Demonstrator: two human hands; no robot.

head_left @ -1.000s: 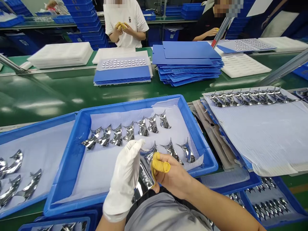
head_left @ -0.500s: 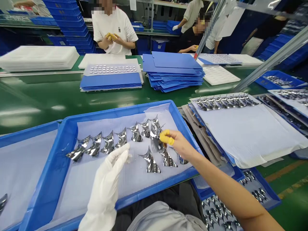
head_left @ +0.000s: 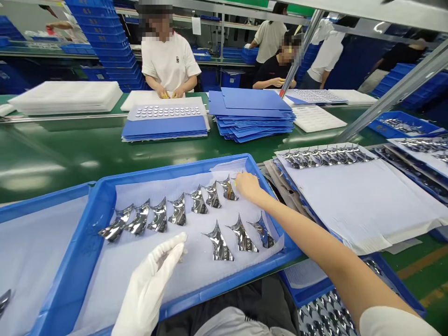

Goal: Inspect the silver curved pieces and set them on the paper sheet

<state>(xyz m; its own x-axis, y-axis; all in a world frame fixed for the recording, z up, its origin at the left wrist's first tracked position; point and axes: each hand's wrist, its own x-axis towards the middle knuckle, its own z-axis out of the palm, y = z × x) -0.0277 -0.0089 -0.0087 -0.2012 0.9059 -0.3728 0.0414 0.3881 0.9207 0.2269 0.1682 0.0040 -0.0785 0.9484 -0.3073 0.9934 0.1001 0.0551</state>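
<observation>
The right hand point(head_left: 248, 185) has moved up over the blue tray point(head_left: 175, 169), arm stretched out, fingers bunched just beside the chrome piece point(head_left: 228, 190) ending the top row; whether they grip it cannot be told. The white-gloved left hand point(head_left: 149, 284) hovers open, empty, above the pale sheet point(head_left: 196, 275).

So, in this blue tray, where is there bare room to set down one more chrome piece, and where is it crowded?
Bare white liner lies left of the front chrome pieces, above the gloved left hand. The back row is crowded, up to the right hand.
</observation>
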